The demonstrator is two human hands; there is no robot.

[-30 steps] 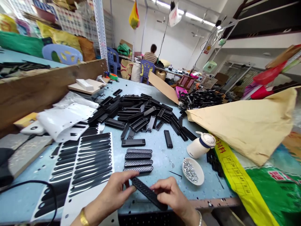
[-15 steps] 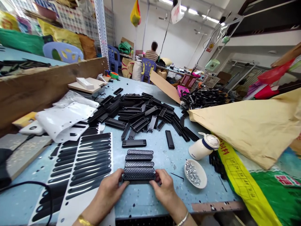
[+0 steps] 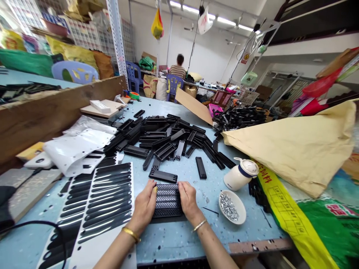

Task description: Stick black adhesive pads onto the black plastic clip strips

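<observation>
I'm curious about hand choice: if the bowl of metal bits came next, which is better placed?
Probably the right hand, which is nearer the white bowl. The left hand is at the opposite end of the textured black strips, farther off.

The person's left hand (image 3: pixel 146 205) and right hand (image 3: pixel 189 200) face each other across a small gap, nearly level, fingers (image 3: pixel 149 184) pointing forward. Each thumb (image 3: pixel 181 191) lies on its hand's inner side. Behind the hands, the left forearm (image 3: pixel 114 251) and right forearm (image 3: pixel 214 241) spread apart, angling outward and back toward the body.
</observation>
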